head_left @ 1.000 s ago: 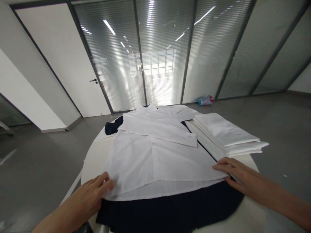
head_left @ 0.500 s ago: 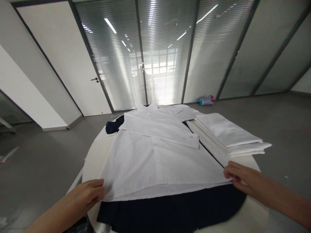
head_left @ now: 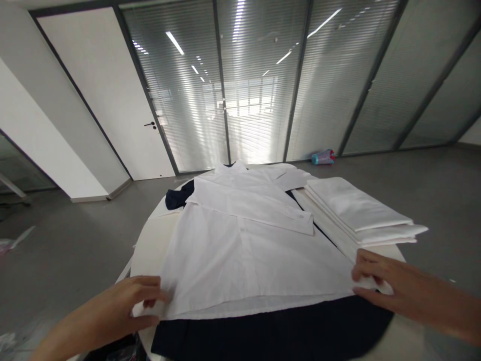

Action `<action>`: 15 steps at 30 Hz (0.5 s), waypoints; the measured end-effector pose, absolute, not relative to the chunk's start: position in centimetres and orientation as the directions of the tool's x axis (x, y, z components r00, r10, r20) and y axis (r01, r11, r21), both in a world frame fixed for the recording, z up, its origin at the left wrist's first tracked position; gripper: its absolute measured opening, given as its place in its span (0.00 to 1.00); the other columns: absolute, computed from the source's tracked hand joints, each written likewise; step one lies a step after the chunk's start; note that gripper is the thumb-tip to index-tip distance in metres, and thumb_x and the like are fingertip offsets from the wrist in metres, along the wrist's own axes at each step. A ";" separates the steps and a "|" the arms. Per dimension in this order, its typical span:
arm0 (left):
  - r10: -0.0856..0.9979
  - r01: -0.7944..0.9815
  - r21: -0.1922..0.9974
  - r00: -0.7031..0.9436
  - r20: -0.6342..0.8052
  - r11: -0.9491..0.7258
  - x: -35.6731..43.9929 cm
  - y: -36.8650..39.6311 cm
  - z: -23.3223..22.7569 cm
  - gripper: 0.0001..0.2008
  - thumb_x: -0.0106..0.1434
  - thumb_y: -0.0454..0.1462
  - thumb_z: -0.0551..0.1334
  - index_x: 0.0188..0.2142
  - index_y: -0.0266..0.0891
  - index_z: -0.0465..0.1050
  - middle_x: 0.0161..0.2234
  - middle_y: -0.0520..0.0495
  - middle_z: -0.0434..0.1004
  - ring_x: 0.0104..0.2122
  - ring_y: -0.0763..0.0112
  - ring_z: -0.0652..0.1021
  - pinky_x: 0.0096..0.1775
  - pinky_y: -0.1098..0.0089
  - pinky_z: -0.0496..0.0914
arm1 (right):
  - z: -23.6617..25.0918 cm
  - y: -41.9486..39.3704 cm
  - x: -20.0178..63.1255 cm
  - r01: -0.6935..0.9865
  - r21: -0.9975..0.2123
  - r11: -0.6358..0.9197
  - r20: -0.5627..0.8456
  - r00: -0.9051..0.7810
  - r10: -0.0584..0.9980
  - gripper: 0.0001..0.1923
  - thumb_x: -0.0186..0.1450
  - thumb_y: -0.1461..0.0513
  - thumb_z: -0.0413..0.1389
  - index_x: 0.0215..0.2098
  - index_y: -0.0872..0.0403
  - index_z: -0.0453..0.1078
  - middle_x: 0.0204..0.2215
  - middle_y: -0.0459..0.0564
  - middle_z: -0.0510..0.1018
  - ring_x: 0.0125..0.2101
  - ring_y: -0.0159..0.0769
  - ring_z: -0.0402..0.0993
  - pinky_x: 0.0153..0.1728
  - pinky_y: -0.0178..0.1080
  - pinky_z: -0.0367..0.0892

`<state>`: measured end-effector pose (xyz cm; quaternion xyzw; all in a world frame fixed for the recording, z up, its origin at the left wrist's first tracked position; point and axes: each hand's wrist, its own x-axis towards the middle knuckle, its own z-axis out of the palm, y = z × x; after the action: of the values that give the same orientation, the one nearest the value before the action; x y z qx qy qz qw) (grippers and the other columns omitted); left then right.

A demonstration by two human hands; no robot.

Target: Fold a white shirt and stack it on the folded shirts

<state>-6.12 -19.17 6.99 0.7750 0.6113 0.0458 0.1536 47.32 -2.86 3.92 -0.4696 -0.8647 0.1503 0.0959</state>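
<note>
A white button-up shirt [head_left: 210, 260] lies spread flat, collar at the far end, with one sleeve folded across its front. Beneath its hem a dark navy garment [head_left: 270, 333] shows, with another dark part at the far left. My left hand [head_left: 131, 306] is at the shirt's left hem corner, thumb and fingers parted, fingertips at the cloth edge. At the opposite corner my right hand [head_left: 387, 281] has its thumb apart from the curled fingers, fingertips against the shirt's edge.
The garments lie on a round white table [head_left: 150, 240]. A stack of folded white cloth [head_left: 356, 205] sits at its right side. Beyond are a glass partition with blinds [head_left: 255, 125] and a white door [head_left: 105, 100]. A blue and red item [head_left: 322, 157] lies on the floor.
My thumbs and fingers have parted at both hem corners, where they were closed on the cloth. The shirt lies nearly the same. The whole view has shifted slightly.
</note>
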 end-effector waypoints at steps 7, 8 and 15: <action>0.816 0.776 0.275 0.574 0.065 -0.568 0.5 -9.3 9.9 0.14 0.72 0.40 0.54 0.52 0.46 0.74 0.50 0.46 0.77 0.47 0.65 0.78 0.50 0.65 0.71 | 6.9 1.0 40.2 0.808 -0.111 0.579 0.158 -0.561 0.812 0.15 0.71 0.55 0.48 0.47 0.48 0.73 0.42 0.52 0.76 0.40 0.43 0.76 0.40 0.42 0.68; 0.775 0.735 0.272 0.627 0.078 -0.622 1.8 -7.5 9.5 0.15 0.73 0.40 0.53 0.54 0.46 0.73 0.52 0.45 0.76 0.50 0.64 0.77 0.52 0.64 0.70 | 6.8 1.6 39.0 0.820 -0.078 0.567 0.148 -0.553 0.820 0.14 0.71 0.58 0.46 0.47 0.49 0.72 0.44 0.53 0.75 0.41 0.43 0.76 0.40 0.42 0.68; 0.671 0.637 0.239 0.735 0.101 -0.733 6.0 -0.5 2.0 0.35 0.68 0.55 0.55 0.70 0.50 0.50 0.71 0.44 0.45 0.70 0.50 0.45 0.67 0.47 0.44 | 4.1 4.6 36.3 0.951 0.043 0.305 0.075 -0.308 0.949 0.15 0.71 0.60 0.46 0.48 0.56 0.71 0.49 0.62 0.69 0.39 0.46 0.77 0.41 0.45 0.67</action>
<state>6.03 -0.51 2.01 0.9265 0.3528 0.0904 0.0944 36.26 4.61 4.07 -0.5881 -0.8076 -0.0393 0.0176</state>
